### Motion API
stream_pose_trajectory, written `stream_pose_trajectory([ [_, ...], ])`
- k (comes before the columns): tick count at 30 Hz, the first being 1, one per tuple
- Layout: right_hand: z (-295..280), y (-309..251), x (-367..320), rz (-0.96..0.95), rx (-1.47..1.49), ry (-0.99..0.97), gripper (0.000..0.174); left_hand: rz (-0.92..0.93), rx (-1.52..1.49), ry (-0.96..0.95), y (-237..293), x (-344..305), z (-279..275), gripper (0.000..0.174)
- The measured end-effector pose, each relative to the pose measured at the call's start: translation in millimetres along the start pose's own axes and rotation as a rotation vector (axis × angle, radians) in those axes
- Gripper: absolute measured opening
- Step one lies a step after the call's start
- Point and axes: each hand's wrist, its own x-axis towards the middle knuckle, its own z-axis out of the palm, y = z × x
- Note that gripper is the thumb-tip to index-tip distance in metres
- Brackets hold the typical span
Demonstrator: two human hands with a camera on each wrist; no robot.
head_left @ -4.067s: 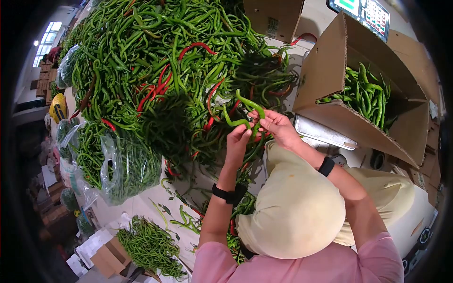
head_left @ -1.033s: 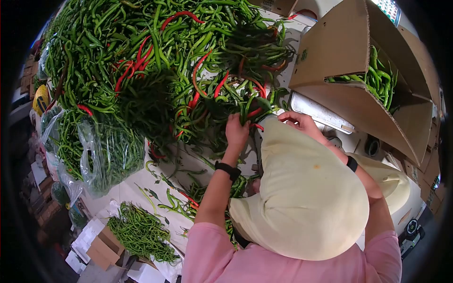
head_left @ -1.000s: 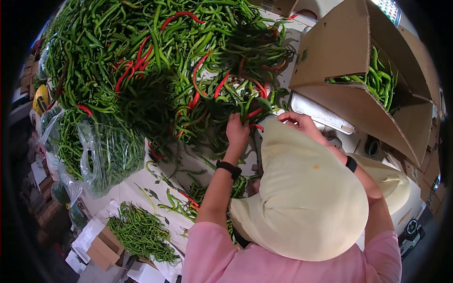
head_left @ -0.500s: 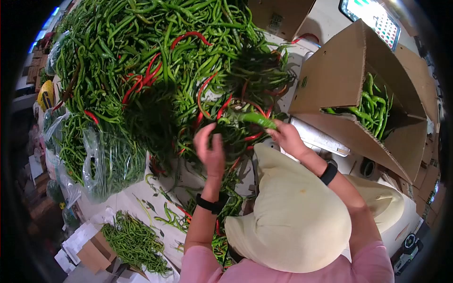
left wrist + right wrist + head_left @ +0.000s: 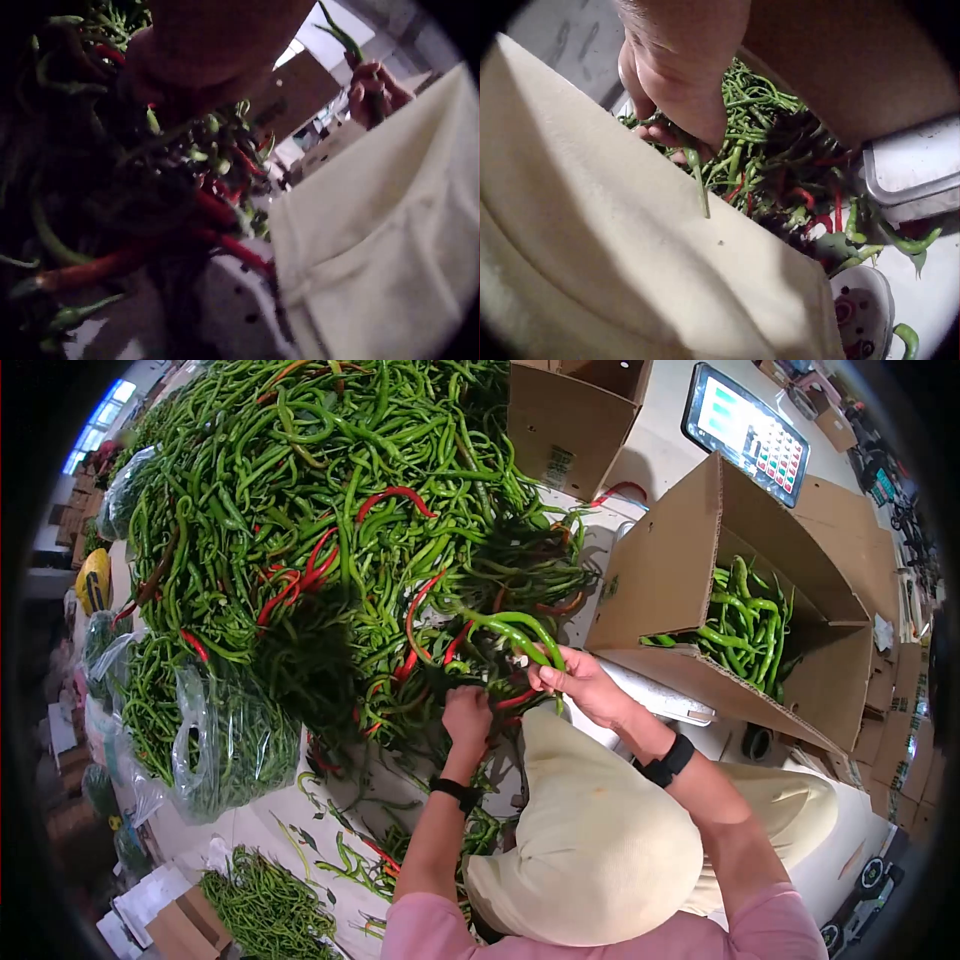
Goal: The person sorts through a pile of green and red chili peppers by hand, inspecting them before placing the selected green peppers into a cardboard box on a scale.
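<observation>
A great heap of green chili peppers (image 5: 330, 470) fills the upper left, a tangle of long, thin, twisting pods with glossy skins. A person sits beside it, cream trousers (image 5: 600, 840) of soft, creased cloth bulging up in the foreground. To the right an open box (image 5: 655, 560) of stiff brown cardboard leans with its mouth tilted outward; smooth green peppers lie inside (image 5: 740, 625). At the heap's lower left, a crinkled clear plastic bag (image 5: 235, 760) stands full of more peppers. Behind the box is a flat device with a lit screen and keypad (image 5: 750, 430); beneath the box's near edge is a metal-rimmed tray (image 5: 919, 165).

The right hand (image 5: 590, 690) is clamped on what look like two green peppers (image 5: 517, 636), held above the heap's near edge between the knee and the box, their tips pointing away from the palm. The left hand (image 5: 468, 718) is low at the heap's near edge, fingers turned from view; whether it grips anything cannot be told. Scattered through the heap are curled red peppers (image 5: 400, 491).

The held peppers are probably light, firm but bendable, slick-skinned, and liable to snap or bruise if squeezed. The sturdiest hold is likely near the stem (image 5: 703, 196), which shows below the right hand, thin and pale green.
</observation>
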Motion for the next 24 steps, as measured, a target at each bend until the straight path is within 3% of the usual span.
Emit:
stream_pose_trajectory([
  [3,6.9,-8.1,-2.4,-0.003,-0.024,0.017,0.043,-0.353,-0.667,0.03,-11.6,0.9,-27.5,0.016],
  [4,9.9,-10.7,-2.1,-0.03,-0.059,0.005,0.043,-0.387,-0.848,0.074,-16.2,0.3,-35.3,0.018],
  [7,20.0,-14.3,0.2,-0.086,-0.127,-0.027,0.042,-0.623,-1.472,-0.069,-14.3,-1.6,-80.8,0.018],
  [10,27.6,-11.2,3.8,-0.115,-0.164,-0.014,0.042,-0.536,-1.757,-0.153,9.3,-3.7,-113.6,0.018],
  [18,51.5,-28.0,6.5,-0.217,-0.224,0.052,0.038,-0.337,-1.834,-0.187,66.1,5.0,-135.7,0.022],
  [19,50.4,-28.2,7.2,-0.304,-0.373,0.014,0.04,-0.303,-1.838,-0.187,71.8,6.7,-136.6,0.023],
  [22,49.7,-21.4,5.1,-0.294,-0.495,0.006,0.042,-0.193,-1.84,-0.206,85.8,12.1,-143.3,0.022],
  [24,54.8,-36.6,-3.5,-0.334,-0.429,0.026,0.044,-0.148,-1.82,-0.214,92.2,11.2,-154.4,0.022],
])
